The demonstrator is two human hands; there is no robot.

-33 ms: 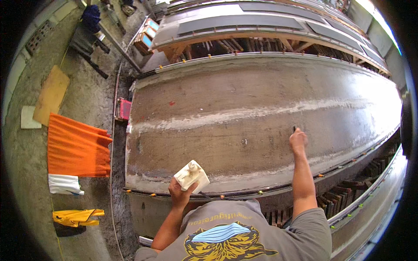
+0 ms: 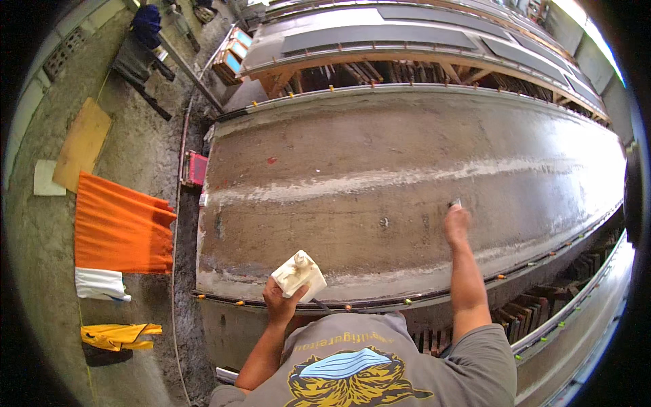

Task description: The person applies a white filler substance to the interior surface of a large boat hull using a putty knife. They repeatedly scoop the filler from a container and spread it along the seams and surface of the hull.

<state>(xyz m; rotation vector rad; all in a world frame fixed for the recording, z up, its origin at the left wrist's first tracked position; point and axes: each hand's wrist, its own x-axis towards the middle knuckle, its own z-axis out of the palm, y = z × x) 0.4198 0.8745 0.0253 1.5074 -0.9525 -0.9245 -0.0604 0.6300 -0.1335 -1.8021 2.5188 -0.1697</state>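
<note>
My left hand (image 2: 279,300) is wrapped round a cream-white plastic jug (image 2: 310,279), tilted above the near edge of a long worktable (image 2: 339,228). The jug's capped neck and moulded handle face up. My right arm stretches out over the table. In its closed right hand (image 2: 457,226) is a small tool (image 2: 455,203), dark with a pale edge, at or just above the brown surface. What kind of tool it is does not show clearly. Much of the tabletop looks wet and shines at the right. A pale streak runs along its length.
Rails with small coloured clips (image 2: 407,302) line the table's edges. Beyond stands another long table with dark grey panels (image 2: 380,39). On the left wall hang an orange cloth (image 2: 122,227), a white cloth (image 2: 100,283) and a yellow cloth (image 2: 119,337). A pink-red frame (image 2: 196,168) sits by the table's left end.
My right hand has moved slightly left and towards me with the small tool, which now shows a pale edge. My left hand keeps the jug in place. The view has shifted a little.
</note>
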